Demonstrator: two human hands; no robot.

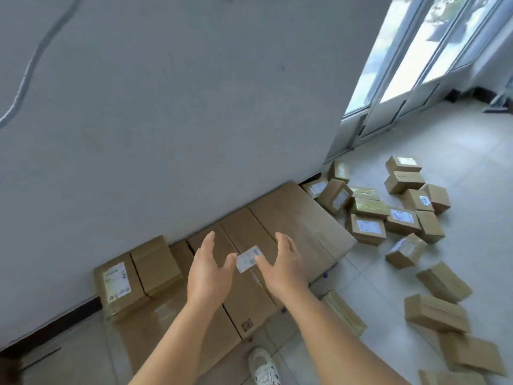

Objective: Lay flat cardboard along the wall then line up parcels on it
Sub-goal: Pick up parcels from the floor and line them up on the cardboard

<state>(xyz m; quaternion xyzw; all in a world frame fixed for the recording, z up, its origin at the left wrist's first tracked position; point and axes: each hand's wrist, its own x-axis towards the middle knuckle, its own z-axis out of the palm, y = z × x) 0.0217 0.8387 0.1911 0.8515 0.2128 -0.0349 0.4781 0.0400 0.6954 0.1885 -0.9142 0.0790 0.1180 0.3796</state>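
Cardboard (291, 218) edge flush w/ wall (166, 107).

Matt brown flat cardboard (291, 218), glossy taped parcels (369, 207), smooth pale tiled floor (458, 140), matt wall (194, 107)

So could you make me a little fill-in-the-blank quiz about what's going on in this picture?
1. The flat cardboard lies on the floor along the ____.
2. Both hands, left hand and right hand, are open and hold ____.
3. The two parcels against the wall stand at the cardboard's ____ end.
4. The loose parcels lie scattered on the ____.

Missing words: wall; nothing; left; floor
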